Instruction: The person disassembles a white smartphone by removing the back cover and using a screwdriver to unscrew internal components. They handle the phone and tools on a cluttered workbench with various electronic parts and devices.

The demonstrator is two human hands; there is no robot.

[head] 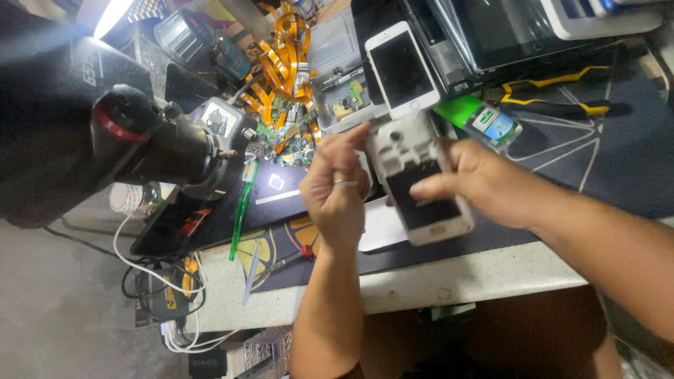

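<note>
The right hand (484, 184) was closed around a white phone frame (420, 184) with its back cover off, held just above the bench edge (449, 277), the thumb laid across the dark opening. The left hand (338, 193), a ring on one finger, was pinched narrow at the frame's upper corner. A part seemed to be worked loose there; a fine, steady pull would be called for. A second white phone (402, 69) lay just behind, a microscope (151, 144) crowded the left, and green tweezers (241, 214), yellow-handled pliers (554, 95) and orange flex cables (277, 67) lay around.
</note>
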